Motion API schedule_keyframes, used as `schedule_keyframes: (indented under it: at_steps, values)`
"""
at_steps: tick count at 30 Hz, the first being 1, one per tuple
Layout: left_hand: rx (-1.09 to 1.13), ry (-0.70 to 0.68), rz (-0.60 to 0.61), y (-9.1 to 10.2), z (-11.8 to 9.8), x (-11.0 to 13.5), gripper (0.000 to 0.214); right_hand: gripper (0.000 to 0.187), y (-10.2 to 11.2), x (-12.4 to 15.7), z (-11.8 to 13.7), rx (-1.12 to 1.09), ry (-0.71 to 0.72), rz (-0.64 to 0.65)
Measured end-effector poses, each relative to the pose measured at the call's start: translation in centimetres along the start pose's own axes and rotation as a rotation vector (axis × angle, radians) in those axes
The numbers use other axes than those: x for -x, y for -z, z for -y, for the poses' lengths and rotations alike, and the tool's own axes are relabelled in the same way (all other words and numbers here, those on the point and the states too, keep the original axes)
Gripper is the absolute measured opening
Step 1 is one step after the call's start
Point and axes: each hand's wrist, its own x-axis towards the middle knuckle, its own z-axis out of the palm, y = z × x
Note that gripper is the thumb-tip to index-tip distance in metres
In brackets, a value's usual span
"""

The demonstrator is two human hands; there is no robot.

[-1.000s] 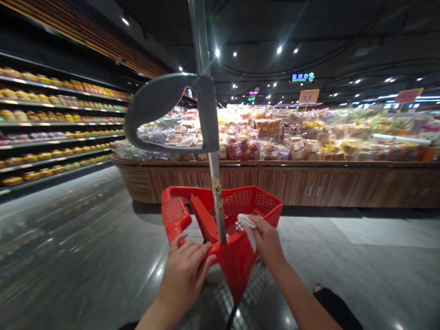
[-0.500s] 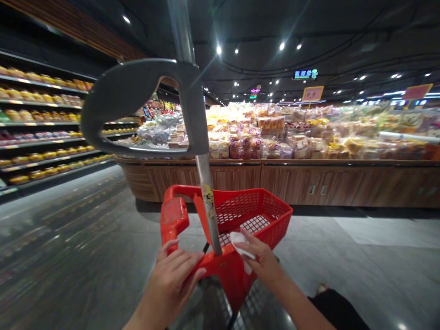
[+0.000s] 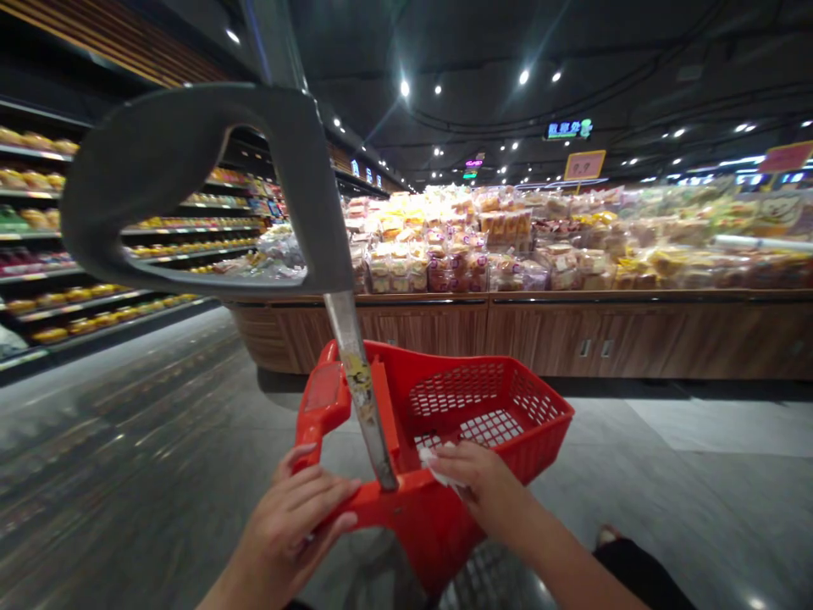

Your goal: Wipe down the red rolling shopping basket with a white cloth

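A red plastic shopping basket (image 3: 508, 415) on a trolley stands in front of me on the shop floor. A metal pole (image 3: 359, 385) rises from its near rim to a big grey handle (image 3: 190, 182) close to the camera. My left hand (image 3: 292, 525) lies on the near left rim of the basket with the fingers wrapped over the edge. My right hand (image 3: 476, 487) presses a small white cloth (image 3: 432, 462) against the near rim, just right of the pole. The basket holds nothing that I can see.
A long wooden display counter (image 3: 572, 335) piled with bagged bread and cakes runs across the aisle ahead. Dark wall shelves (image 3: 95, 254) with packaged goods line the left side. The floor is glossy grey tile (image 3: 127, 457). Price signs (image 3: 584, 163) hang above the counter.
The basket has tilted toward me and turned right, so the grey handle looms larger and further left. My right hand with the cloth has slid down along the near rim.
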Motion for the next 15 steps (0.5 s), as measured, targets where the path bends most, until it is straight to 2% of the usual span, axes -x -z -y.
schedule_keyframes:
  at_steps: [2, 4, 6, 9, 12, 15]
  values:
    - [0.014, -0.004, 0.011, 0.1, 0.6, 0.2, 0.028, 0.053, 0.6, -0.5, -0.2, -0.015, 0.052, 0.093]
    - [0.017, -0.003, 0.029, 0.3, 1.1, 0.4, 0.027, 0.047, 1.1, -1.2, -0.7, -0.017, 0.053, 0.140]
    - [-0.009, 0.004, 0.064, 0.6, 1.4, 0.5, 0.026, 0.043, 1.5, -2.3, -1.1, 0.025, 0.031, 0.128]
    - [-0.130, 0.067, 0.103, 0.9, 0.8, 0.2, 0.025, 0.050, 1.5, -4.4, -1.1, 0.091, 0.052, 0.064]
    - [-0.242, 0.154, 0.067, 0.6, -0.9, -0.8, 0.029, 0.049, 0.4, -6.9, -0.8, 0.120, 0.202, 0.069]
    - [-0.215, 0.276, 0.117, -0.5, -2.6, -1.8, 0.027, 0.041, -1.7, -9.3, -1.5, 0.143, 0.399, 0.187]
